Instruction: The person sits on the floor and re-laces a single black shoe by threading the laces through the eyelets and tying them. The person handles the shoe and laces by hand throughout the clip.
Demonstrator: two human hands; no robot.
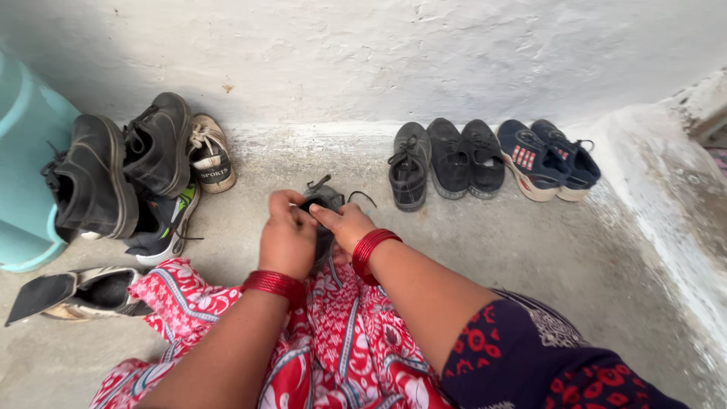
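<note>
Rough grey concrete floor [485,250] meets a whitewashed wall [379,53], with pairs of shoes lined along the corner. Close in front of the person's lap, a small dark grey lace-up shoe [324,201] sits on the floor, largely hidden behind both hands. The left hand [288,235] is curled closed over the shoe's near side, fingers pressed together around it; the right hand [344,223] pinches near the opening, where a thin black lace end [363,197] loops out to the right. The shoe's long axis seems to run away from the person toward the wall, though which end is the toe cannot be told. Judging from this, keeping the shoe steady under the left hand while the right works the lace with even tension would serve best. Black sneakers [447,163] and navy trainers [549,159] stand well apart to the right; a heap of black leather shoes [121,170] lies left, beside a turquoise plastic bin [23,159].
</note>
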